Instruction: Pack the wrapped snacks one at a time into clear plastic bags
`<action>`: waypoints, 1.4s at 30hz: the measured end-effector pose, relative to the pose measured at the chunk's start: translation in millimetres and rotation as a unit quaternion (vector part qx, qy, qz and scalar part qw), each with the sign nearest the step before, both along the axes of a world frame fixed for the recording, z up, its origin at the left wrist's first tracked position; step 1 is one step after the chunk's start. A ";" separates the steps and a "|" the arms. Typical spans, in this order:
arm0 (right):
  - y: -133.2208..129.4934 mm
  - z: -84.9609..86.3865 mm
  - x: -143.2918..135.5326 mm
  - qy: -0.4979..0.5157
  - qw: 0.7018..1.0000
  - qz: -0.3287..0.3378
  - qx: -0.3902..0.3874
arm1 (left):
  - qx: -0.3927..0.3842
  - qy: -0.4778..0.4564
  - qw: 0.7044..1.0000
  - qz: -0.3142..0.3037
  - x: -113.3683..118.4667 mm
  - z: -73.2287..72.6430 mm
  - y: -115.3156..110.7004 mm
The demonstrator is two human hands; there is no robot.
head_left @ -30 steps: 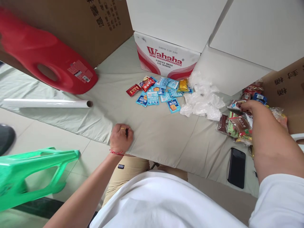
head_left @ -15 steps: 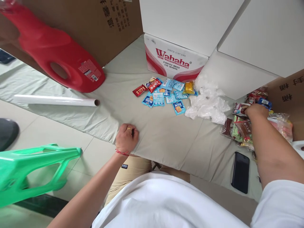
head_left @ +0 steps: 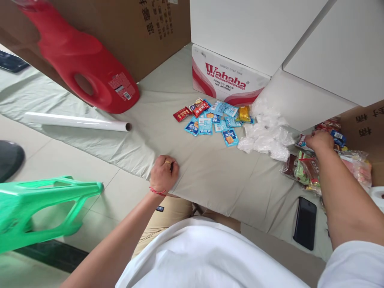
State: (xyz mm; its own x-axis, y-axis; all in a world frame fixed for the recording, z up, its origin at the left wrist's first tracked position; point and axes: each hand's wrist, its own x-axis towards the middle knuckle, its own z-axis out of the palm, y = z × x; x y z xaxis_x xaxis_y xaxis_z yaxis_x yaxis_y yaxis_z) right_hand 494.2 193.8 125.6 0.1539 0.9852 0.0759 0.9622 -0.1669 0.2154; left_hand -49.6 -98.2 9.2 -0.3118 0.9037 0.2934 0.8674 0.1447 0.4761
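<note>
My left hand (head_left: 164,174) rests as a closed fist near the front edge of the cloth-covered table. Something dark shows in the curl of its fingers, too little to name. At the far right, my right hand (head_left: 321,141) pinches a small snack packet (head_left: 302,141), whose end sticks out left of the fingers. Around that hand lie other wrapped snacks (head_left: 306,167), partly hidden by the forearm. A group of light-blue snack packets (head_left: 205,126) lies mid-table with red packets (head_left: 199,107) and a yellow packet (head_left: 244,114). Right of them sit clear-wrapped white packets (head_left: 267,134).
A Wahaba-style water carton marked Wahaha (head_left: 229,76) and white boxes (head_left: 255,24) stand behind. A red jug (head_left: 99,60) leans at left beside a white roll (head_left: 78,121). A phone (head_left: 305,223) lies at the right front edge. A green stool (head_left: 60,190) stands on the floor.
The view has shifted slightly, so most things appear further right. My right hand has drawn the snack packet slightly up and away from the pile. My left fist stays put on the table.
</note>
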 end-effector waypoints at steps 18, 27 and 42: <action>-108.4 -53.2 -172.5 0.208 0.923 0.313 -0.084 | 0.021 -0.038 0.999 -0.023 -5.5 -8.8 -1.5; -265.4 -102.0 -235.3 0.784 0.616 -0.059 0.045 | 0.018 -0.267 0.962 -0.047 43.1 19.0 -20.0; -281.3 -70.9 -257.0 0.835 0.509 -0.089 -0.190 | -0.125 -0.664 0.730 -0.101 106.3 21.3 -6.0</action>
State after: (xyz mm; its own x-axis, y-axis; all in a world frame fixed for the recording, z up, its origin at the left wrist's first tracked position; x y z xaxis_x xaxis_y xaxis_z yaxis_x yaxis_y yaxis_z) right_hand 237.2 -87.5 54.6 -0.2190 0.8390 -0.4981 -0.1662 -0.5351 -0.8283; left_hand 56.8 -104.2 30.5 -0.0229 0.9440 -0.3290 -0.3202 0.3048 0.8970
